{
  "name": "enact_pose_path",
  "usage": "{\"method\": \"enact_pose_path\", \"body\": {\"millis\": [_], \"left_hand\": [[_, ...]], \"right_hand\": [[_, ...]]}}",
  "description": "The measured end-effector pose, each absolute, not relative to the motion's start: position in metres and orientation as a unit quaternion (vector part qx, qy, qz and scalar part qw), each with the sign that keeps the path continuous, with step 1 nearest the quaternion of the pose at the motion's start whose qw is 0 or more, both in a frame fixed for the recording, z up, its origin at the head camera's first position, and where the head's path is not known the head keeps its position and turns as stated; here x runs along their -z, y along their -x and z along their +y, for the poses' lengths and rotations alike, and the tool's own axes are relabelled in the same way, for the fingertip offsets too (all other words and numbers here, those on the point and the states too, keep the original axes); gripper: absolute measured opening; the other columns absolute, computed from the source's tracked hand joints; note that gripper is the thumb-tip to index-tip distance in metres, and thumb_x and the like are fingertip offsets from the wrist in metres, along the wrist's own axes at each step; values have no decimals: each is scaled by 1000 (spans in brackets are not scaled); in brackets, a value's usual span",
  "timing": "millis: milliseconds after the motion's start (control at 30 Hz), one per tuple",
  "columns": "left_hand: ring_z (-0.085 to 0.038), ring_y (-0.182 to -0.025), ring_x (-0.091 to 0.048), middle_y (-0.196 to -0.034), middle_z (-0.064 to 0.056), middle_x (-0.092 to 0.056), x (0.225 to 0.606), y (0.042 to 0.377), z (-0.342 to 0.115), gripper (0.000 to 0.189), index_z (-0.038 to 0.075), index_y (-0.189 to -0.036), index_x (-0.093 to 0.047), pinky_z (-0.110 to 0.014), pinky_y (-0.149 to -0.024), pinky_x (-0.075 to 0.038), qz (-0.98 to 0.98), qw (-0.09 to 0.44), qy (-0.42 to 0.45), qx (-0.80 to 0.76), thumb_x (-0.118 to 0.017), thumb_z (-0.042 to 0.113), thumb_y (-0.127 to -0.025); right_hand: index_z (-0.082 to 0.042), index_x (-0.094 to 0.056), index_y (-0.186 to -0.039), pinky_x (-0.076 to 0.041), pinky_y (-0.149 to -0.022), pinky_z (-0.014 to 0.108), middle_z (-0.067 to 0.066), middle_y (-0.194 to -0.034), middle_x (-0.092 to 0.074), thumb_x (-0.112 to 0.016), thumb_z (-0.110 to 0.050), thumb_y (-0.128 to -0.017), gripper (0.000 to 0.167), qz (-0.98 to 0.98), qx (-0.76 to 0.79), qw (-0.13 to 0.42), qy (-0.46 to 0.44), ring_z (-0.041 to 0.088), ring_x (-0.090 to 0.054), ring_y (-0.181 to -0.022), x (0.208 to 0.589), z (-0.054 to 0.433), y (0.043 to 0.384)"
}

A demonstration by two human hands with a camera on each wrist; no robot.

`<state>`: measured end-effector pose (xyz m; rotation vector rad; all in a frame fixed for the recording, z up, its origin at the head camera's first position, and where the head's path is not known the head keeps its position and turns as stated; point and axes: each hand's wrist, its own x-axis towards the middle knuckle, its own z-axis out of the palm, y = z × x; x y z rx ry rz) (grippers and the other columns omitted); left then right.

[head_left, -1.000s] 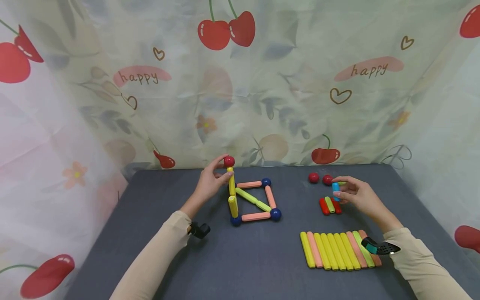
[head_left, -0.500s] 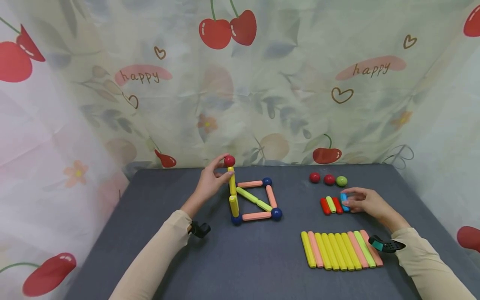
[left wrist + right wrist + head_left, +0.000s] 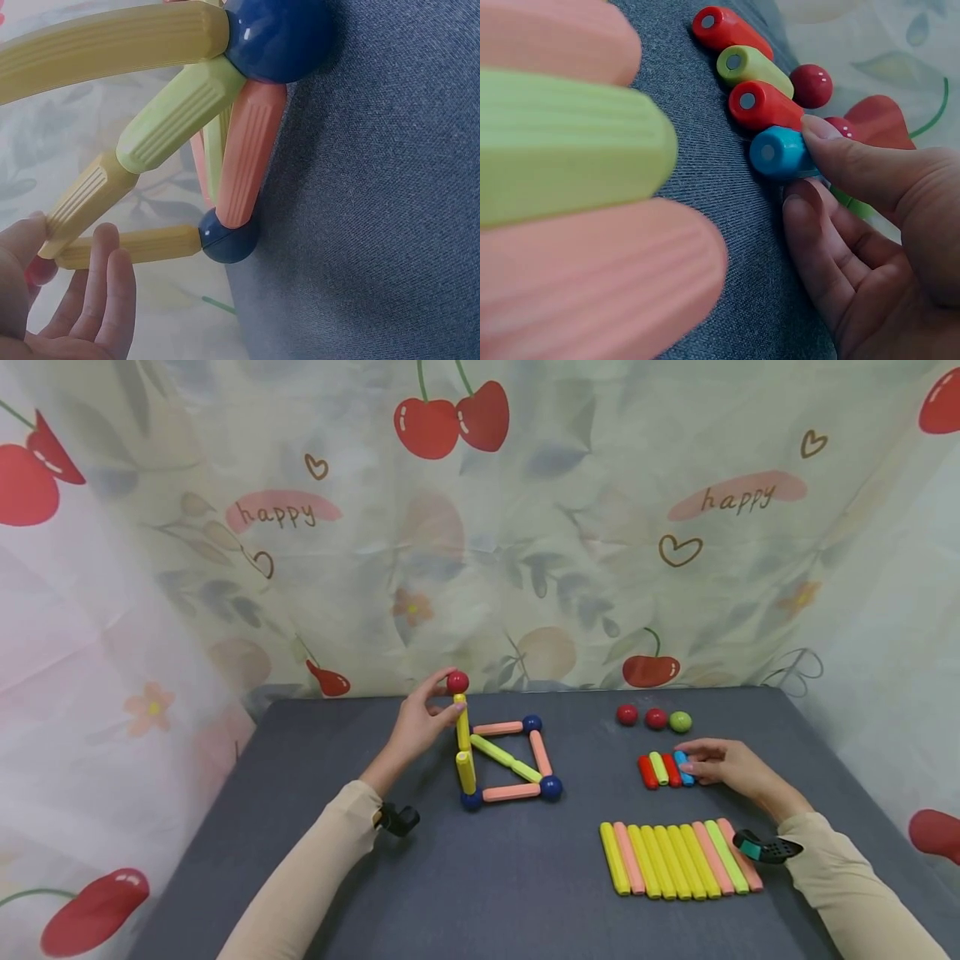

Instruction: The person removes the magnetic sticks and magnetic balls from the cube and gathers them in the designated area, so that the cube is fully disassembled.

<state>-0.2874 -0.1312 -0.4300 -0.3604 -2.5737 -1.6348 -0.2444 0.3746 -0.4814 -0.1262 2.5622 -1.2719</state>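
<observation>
left hand (image 3: 420, 720) pinches red ball (image 3: 457, 682) atop yellow stick (image 3: 462, 732) — hold steady; right hand (image 3: 726, 768) pinches blue stick (image 3: 780, 153) — align with red stick (image 3: 760, 106) on left.

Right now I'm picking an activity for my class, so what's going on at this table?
A person is working with a set of rods and balls. The left hand holds the top of a built frame, at a red ball and the yellow rod beneath it. The right hand pinches a short blue rod at the end of a row of three other short rods. Two loose red balls, a green ball and a row of longer rods lie nearby.
</observation>
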Motion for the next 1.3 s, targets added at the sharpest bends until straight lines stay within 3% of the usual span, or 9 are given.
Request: {"method": "enact_pose_path", "body": {"millis": [200, 400, 600, 733, 900, 967, 1100, 1200, 1300], "left_hand": [[-36, -86, -73, -131, -15, -61, 431, 287, -131, 63, 35, -148, -42, -45, -78, -62, -839, 39, 119, 529, -70, 23, -93], [-32, -83, -74, -131, -15, -61, 431, 288, -130, 63, 36, -148, -42, -46, -79, -61, -836, 39, 118, 534, -70, 23, -93], [-39, -87, -73, -132, -14, -60, 433, 289, -130, 64, 37, -148, -41, -40, -76, -62, -836, 36, 116, 535, -70, 25, -93], [-41, -88, -72, -134, -15, -59, 433, 290, -130, 64, 37, -149, -41, -39, -75, -62, -836, 35, 117, 536, -70, 25, -93], [-38, -86, -73, -133, -15, -60, 432, 290, -130, 64, 36, -149, -41, -37, -73, -62, -838, 35, 115, 532, -70, 25, -93], [-40, -87, -72, -133, -15, -59, 432, 290, -131, 64, 36, -149, -41, -36, -73, -62, -838, 33, 115, 533, -70, 25, -93], [-44, -89, -71, -133, -16, -59, 433, 289, -132, 64, 37, -148, -41, -47, -76, -62, -832, 31, 119, 541, -70, 24, -93], [-39, -85, -73, -133, -16, -60, 433, 289, -132, 63, 36, -148, -41, -56, -79, -59, -829, 33, 123, 544, -70, 23, -93], [-30, -81, -74, -133, -17, -60, 433, 289, -133, 63, 35, -148, -42, -56, -77, -59, -829, 37, 127, 543, -70, 23, -93]], "right_hand": [[2, -52, -139, -57, -71, 24, 4, -98, -65, -63, -30, -98, 53, 885, 440, 144, 50, 8, -61, -77, 483, 374, 246], [2, -49, -142, -58, -73, 25, 14, -114, -66, -62, -34, -98, 58, 885, 439, 148, 41, 9, -63, -80, 479, 375, 247], [0, -58, -133, -56, -63, 29, 14, -98, -66, -59, -42, -99, 54, 909, 410, 79, 18, 16, -60, -69, 461, 356, 247], [-4, -61, -128, -57, -66, 34, 21, -104, -66, -59, -44, -98, 50, 901, 430, 33, 38, 24, -63, -74, 447, 319, 246], [-12, -58, -133, -60, -82, 42, 21, -117, -66, -64, -37, -97, 44, 860, 493, 47, 121, 35, -69, -99, 438, 251, 248], [-14, -55, -137, -59, -88, 45, 18, -120, -66, -64, -34, -97, 46, 845, 509, 66, 150, 35, -68, -106, 436, 220, 246], [-20, -51, -142, -56, -94, 48, 16, -127, -63, -66, -31, -96, 50, 813, 539, 96, 200, 29, -65, -113, 435, 162, 233], [-26, -49, -144, -53, -98, 44, 11, -132, -60, -67, -31, -95, 53, 790, 553, 99, 246, 27, -63, -118, 438, 127, 225], [-28, -48, -145, -53, -100, 43, 12, -134, -57, -69, -28, -94, 55, 773, 566, 99, 269, 29, -61, -118, 444, 102, 219]]}}
